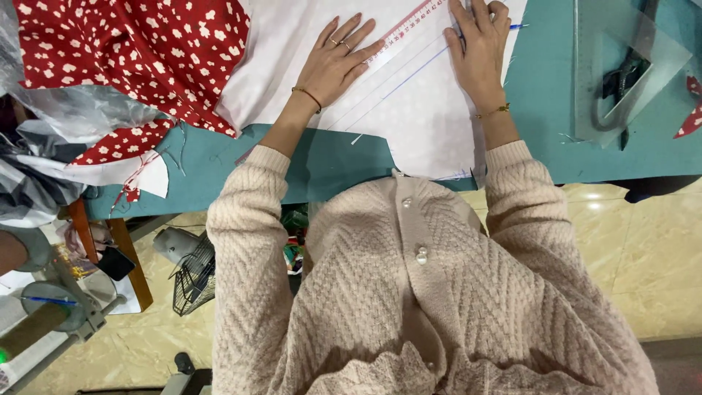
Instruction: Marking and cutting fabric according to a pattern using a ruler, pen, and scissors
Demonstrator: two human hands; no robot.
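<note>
A large white sheet of pattern paper (424, 117) lies on the teal table (344, 164). My left hand (338, 62) lies flat on it with fingers spread, pressing down a long clear ruler (406, 33) with red markings. My right hand (479, 47) grips a blue pen (516, 27) at the ruler's far end; only the pen's tip shows past my fingers. Thin straight lines run diagonally across the paper beside the ruler. Both wrists wear thin gold bracelets, and cream knit sleeves cover my arms.
Red fabric with white flowers (139, 51) is heaped at the table's left, above crumpled plastic (66, 117). A clear set square (621, 66) with dark scissors under it lies at the right. A wire basket (194, 278) and clutter sit on the tiled floor below.
</note>
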